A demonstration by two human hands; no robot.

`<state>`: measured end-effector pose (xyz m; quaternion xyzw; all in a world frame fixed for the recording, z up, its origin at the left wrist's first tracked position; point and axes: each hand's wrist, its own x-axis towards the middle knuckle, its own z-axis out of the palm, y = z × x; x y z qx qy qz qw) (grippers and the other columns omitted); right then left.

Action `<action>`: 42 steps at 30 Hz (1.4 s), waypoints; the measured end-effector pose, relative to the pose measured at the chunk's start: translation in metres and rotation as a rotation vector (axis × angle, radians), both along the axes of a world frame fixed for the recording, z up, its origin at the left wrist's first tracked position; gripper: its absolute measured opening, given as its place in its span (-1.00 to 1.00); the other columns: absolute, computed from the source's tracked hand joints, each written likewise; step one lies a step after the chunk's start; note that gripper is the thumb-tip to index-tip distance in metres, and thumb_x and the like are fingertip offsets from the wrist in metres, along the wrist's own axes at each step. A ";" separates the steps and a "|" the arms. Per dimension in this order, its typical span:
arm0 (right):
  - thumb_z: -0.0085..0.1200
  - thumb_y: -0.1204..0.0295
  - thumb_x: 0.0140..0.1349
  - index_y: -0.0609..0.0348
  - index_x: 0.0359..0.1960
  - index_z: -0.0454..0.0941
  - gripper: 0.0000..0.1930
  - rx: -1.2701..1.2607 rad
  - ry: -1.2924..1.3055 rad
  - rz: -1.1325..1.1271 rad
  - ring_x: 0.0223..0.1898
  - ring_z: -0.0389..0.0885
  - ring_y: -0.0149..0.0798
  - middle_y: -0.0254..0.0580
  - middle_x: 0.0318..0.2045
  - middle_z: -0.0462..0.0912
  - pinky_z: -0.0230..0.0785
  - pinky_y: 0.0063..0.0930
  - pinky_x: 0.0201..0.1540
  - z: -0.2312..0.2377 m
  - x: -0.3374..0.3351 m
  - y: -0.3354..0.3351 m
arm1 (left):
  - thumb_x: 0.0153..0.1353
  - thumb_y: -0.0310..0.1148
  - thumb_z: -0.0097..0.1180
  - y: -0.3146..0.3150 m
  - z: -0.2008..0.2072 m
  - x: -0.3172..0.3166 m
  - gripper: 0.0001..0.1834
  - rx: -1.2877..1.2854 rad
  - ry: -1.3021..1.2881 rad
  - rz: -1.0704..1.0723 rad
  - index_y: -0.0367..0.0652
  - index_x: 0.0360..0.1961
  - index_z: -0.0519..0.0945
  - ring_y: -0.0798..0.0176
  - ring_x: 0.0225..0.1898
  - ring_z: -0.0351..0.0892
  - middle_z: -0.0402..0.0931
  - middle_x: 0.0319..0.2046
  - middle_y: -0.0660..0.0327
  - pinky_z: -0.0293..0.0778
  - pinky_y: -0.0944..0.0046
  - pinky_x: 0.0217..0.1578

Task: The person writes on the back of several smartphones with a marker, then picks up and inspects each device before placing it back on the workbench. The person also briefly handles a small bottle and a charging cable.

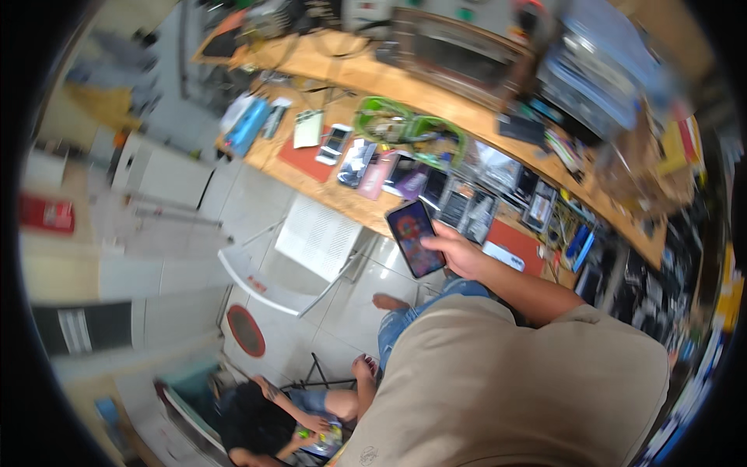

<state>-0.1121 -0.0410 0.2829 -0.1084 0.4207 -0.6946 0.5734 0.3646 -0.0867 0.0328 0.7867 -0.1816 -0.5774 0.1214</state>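
My right hand [457, 253] is closed round a dark smartphone [411, 238], holding it up beyond the front edge of the workbench. The phone's screen is lit with a blurred, colourful picture, and my thumb lies over the screen's right part. Below and behind the hand, a light-coloured phone [504, 255] rests on a red-orange mat [520, 241]. My left hand is out of view.
The wooden bench [268, 156] carries several phones, opened phone parts [467, 208] and green baskets [383, 117]. A white chair [319, 233] stands at its front edge. Another person [261, 420] sits low at the bottom left, holding something colourful. Blue plastic boxes [595, 70] are stacked upper right.
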 end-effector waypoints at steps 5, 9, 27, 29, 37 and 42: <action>0.40 0.38 0.23 0.21 0.29 0.34 -0.35 0.188 0.449 0.262 -0.05 0.62 -0.42 -0.21 0.03 0.62 0.51 -0.43 0.03 -0.027 0.055 -0.074 | 0.35 -0.20 0.13 0.052 -0.039 -0.007 -0.70 -0.395 -0.311 -0.706 -0.15 -0.06 0.70 0.11 -0.23 0.72 0.73 -0.26 0.03 0.61 0.11 -0.13; 0.59 0.24 0.01 0.22 0.29 0.17 -0.07 0.107 0.776 0.479 -0.16 0.60 -0.41 -0.20 -0.11 0.61 0.52 -0.43 -0.07 -0.035 0.130 -0.133 | 0.31 -0.18 0.16 0.056 -0.056 0.028 -0.65 -0.353 -0.142 -0.301 -0.23 -0.05 0.70 0.04 -0.14 0.75 0.75 -0.20 -0.03 0.59 0.11 -0.05; 0.40 0.12 -0.09 0.28 0.34 0.33 -0.07 0.104 1.599 0.944 -0.09 0.76 0.15 0.25 -0.09 0.72 0.61 -0.07 -0.03 -0.137 0.363 -0.379 | 0.38 -0.25 0.15 -0.060 0.058 0.149 -0.71 -0.625 -0.238 -0.079 -0.22 -0.02 0.63 0.05 -0.17 0.72 0.70 -0.18 -0.04 0.59 0.12 -0.10; 0.43 0.14 -0.11 0.26 0.35 0.31 -0.05 0.012 1.797 0.905 -0.08 0.74 0.22 0.25 0.03 0.68 0.61 0.01 -0.01 -0.143 0.366 -0.403 | 0.40 -0.26 0.15 -0.099 0.073 0.146 -0.69 -0.579 -0.115 -0.204 -0.22 0.04 0.62 0.09 -0.14 0.71 0.70 -0.13 -0.03 0.59 0.14 -0.09; 0.49 0.14 -0.12 0.22 0.14 0.31 -0.18 0.214 2.045 0.896 -0.22 0.76 0.20 0.14 -0.12 0.65 0.65 0.02 -0.20 -0.141 0.351 -0.481 | 0.38 -0.22 0.16 -0.256 0.062 0.218 -0.64 -0.476 -0.090 -0.313 -0.20 0.10 0.62 0.07 -0.13 0.71 0.71 -0.15 -0.02 0.58 0.12 -0.07; 0.47 0.18 -0.12 0.23 0.13 0.30 -0.19 0.354 2.011 0.842 -0.25 0.74 0.24 0.13 -0.13 0.63 0.63 0.07 -0.23 -0.129 0.339 -0.519 | 0.38 -0.21 0.14 -0.334 0.045 0.281 -0.64 -0.341 -0.200 -0.259 -0.22 0.06 0.65 0.04 -0.12 0.72 0.72 -0.15 0.00 0.58 0.11 -0.06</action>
